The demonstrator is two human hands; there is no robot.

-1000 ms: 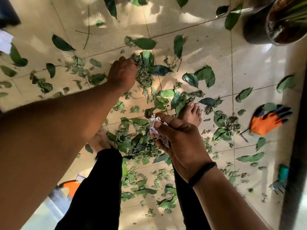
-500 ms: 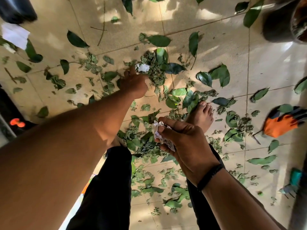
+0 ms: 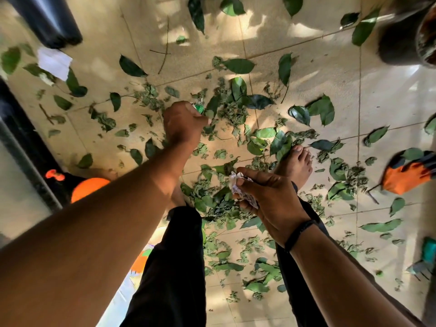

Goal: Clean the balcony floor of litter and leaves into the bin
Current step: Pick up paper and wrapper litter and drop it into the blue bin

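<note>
From the head camera I look straight down at the balcony floor (image 3: 318, 74), pale tiles scattered with green leaves (image 3: 238, 109), thickest at centre frame around the person's bare right foot (image 3: 296, 164). The left hand (image 3: 182, 123) reaches toward 12 o'clock, its fingers (image 3: 200, 119) clenched round something small and green-and-white that peeks out at the knuckles; I cannot tell what it is. The right hand (image 3: 266, 197), a dark band on its wrist, sits just past centre toward 4 o'clock, its fingers grasping a crumpled white paper wad (image 3: 238, 187). A flat white paper scrap (image 3: 54, 62) lies at 10 o'clock among leaves, beside a dark cylinder (image 3: 49, 22). An orange glove (image 3: 408, 175) rests on the tiles at 3 o'clock, and a dark plant pot (image 3: 410, 41) stands at 1 o'clock. A thin twig (image 3: 165, 46) lies near 11 o'clock. I cannot make out a bin for certain.
</note>
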